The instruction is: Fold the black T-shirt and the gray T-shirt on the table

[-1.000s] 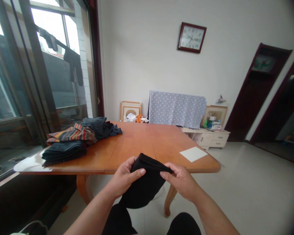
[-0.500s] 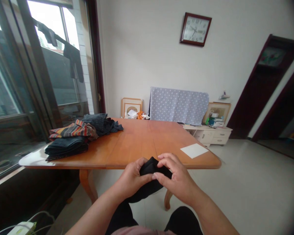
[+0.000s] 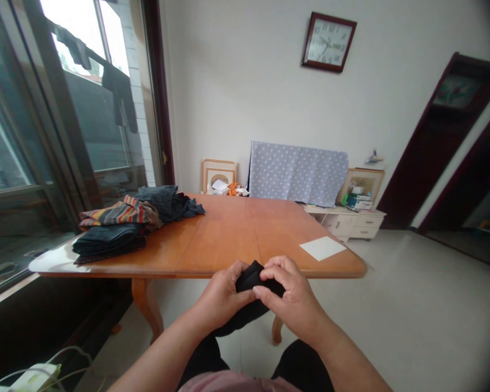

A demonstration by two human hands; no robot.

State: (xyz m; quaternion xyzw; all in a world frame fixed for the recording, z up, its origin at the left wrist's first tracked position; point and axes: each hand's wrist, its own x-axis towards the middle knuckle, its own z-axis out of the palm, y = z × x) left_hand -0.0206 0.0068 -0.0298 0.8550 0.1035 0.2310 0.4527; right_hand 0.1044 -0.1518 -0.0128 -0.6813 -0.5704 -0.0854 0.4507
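Observation:
A black piece of cloth [image 3: 248,277] is bunched between my two hands, in front of the table's near edge. What kind of garment it is cannot be made out, and part of it hangs down below my wrists. My left hand [image 3: 224,294] grips its left side, thumb across the front. On the other side my right hand [image 3: 288,288] pinches the fabric between curled fingers and thumb, the two thumb tips close together. Farther left on the table lie folded dark trousers [image 3: 108,239], a striped cloth [image 3: 124,211] and a crumpled dark garment [image 3: 161,198].
The wooden table [image 3: 216,239] spreads out before me, with a white sheet of paper [image 3: 322,247] near its right corner. Behind it stand a polka-dot cloth cover [image 3: 298,171] and a low white cabinet [image 3: 363,224]. A white device with cables [image 3: 35,377] is at lower left.
The view has tilted slightly, so the table sits a little higher. Both hands keep hold of the black cloth, with only small shifts of the right fingers.

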